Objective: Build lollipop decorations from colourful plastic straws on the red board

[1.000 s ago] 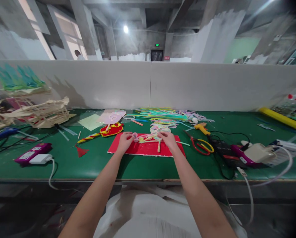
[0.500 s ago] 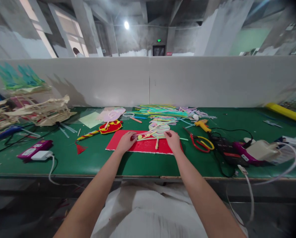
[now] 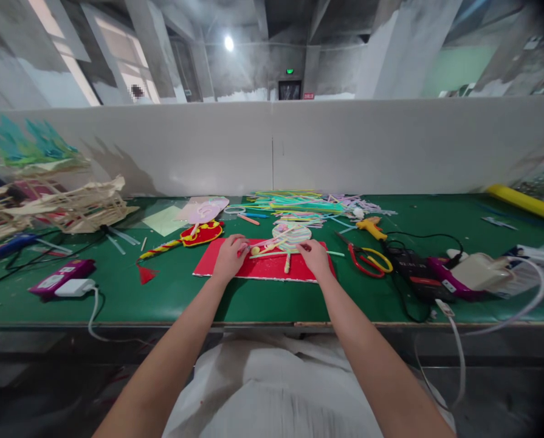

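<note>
A red board lies near the table's front edge. On it rests a striped round fan-like piece with a short handle pointing toward me. My left hand is over the board's left part, its fingers closed on a small pink piece beside thin pale strips. My right hand is at the round piece's lower right edge, fingers pressed together; what they hold, if anything, is too small to make out. A light green straw runs across the board beneath the round piece and sticks out past my right hand.
Behind the board lies a pile of colored straws. Red-and-yellow scissors, a yellow glue gun and power strips sit right. Left are a red decorated fan, a purple power strip and a wooden model.
My left hand has shifted slightly, and a pink piece now shows at its fingertips. My right hand has moved a little to the left. The camera view has shifted slightly.
</note>
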Demonstrator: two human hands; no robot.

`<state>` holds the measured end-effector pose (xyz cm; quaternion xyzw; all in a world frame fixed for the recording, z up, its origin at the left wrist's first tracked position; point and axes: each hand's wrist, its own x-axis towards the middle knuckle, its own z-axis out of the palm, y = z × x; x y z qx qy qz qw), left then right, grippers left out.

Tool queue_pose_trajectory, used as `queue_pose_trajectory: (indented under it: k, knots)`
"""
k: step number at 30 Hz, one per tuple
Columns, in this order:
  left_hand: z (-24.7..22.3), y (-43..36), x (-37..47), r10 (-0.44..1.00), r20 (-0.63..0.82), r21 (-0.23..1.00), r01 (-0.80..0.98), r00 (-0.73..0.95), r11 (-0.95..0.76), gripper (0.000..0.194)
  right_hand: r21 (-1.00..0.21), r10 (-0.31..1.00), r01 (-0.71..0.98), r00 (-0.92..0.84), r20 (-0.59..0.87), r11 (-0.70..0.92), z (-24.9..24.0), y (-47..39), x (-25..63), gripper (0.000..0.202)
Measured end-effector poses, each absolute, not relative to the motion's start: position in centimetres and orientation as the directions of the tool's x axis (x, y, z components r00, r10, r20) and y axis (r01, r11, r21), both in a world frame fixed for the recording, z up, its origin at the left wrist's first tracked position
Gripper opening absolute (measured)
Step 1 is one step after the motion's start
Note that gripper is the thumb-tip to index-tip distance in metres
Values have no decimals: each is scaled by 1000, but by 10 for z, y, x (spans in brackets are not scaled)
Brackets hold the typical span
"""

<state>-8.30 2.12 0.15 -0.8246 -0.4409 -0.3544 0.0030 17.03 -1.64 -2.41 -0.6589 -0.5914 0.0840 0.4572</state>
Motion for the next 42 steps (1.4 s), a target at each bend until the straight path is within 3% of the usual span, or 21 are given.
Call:
queue_pose_trajectory:
  k: [5,10,16,24,32,36,42]
  knots:
    - [8,13,-76,677,428,220,657,599,-721,27,-715,855,690,298,423,114,-25,-16,171,23]
    - [2,15,-75,763,311,235,732,566,-639,36,-722,856,683,303,418,112,-24,-16,171,22]
    - [-2,19,-76,794,359,268,761,491,-591,35,-725,862,681,305,405,100,-24,-16,171,21]
    - [-5,26,-80,769,469,337,718,433,-610,14,-725,865,682,305,399,94,-24,-16,172,21]
    - [-5,27,-83,810,489,325,793,325,-515,14,-761,847,638,335,412,118,-25,-15,173,22]
    - [6,17,-77,769,489,288,756,412,-588,21,-765,847,632,333,414,125,-26,-14,174,22]
    - [15,7,-68,661,372,298,590,652,-750,17,-766,846,633,343,407,112,-29,-13,174,22]
